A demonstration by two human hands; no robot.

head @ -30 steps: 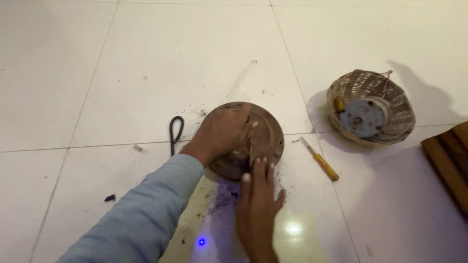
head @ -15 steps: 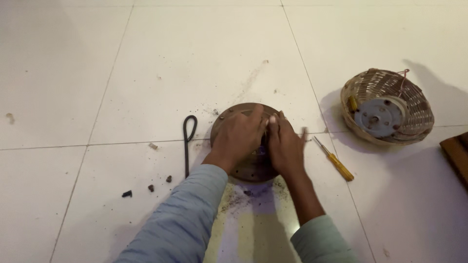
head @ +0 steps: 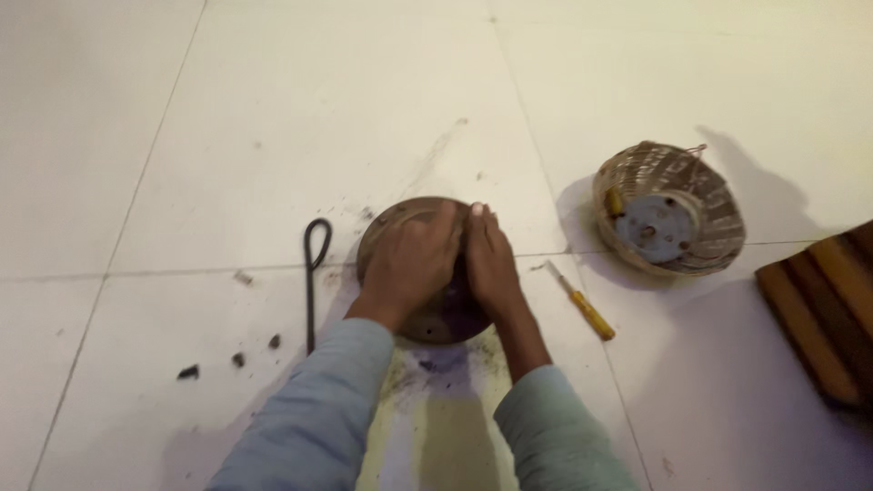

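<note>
Both hands on the disc, side by side. Left hand (head: pixel 414 259) lies palm down over its top, fingers curled around the far edge; right hand (head: pixel 486 259) presses flat against the right half, fingers straight and together. Neither is clenched; whether either truly grips the rim cannot be told.

Largest first, all placed from the disc (head: pixel 427 273):
- Floor (head: pixel 273 118), pale tiles, a grout line running under the disc.
- Wood slats (head: pixel 818 309), far right, cut by the frame edge.
- Wound coil part (head: pixel 668 218), right and slightly beyond, lying apart with its pale centre plate up.
- Disc itself: brown, rusty, round, flat on the floor.
- Looped rod (head: pixel 314 273), just left.
- Screwdriver (head: pixel 582 305), yellow handle, just right, untouched.
- Dark crumbs (head: pixel 188 371), left and nearer.

Progress, judged: coil part already out and set aside; the disc remains in hand, dirt smeared on the tile below it.
</note>
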